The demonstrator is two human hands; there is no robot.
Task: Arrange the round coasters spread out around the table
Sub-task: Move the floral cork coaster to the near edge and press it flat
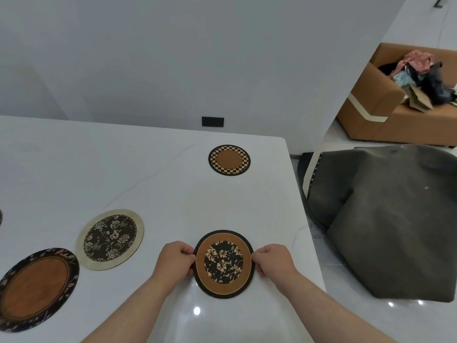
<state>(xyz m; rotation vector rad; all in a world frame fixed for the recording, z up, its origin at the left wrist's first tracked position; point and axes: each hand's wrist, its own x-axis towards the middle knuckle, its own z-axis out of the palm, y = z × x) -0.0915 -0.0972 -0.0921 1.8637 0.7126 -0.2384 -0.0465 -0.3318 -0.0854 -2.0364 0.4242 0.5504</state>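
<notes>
Near the front right edge of the white marble table (pixel 153 184), the left hand (pixel 174 259) and right hand (pixel 272 262) pinch opposite rims of the round brown coaster with a black floral centre (pixel 223 262) — best kept flat and moved level. Whether it lies on the tabletop or is lifted is unclear — and a dark coaster (pixel 0 217) is cut off at the left edge.

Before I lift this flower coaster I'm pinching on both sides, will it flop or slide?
Probably stiff: the flower coaster lies flat with a clean round edge while your left hand and right hand pinch opposite sides. Likely light, being so thin. It may slide easily, since the table looks glossy.
</notes>
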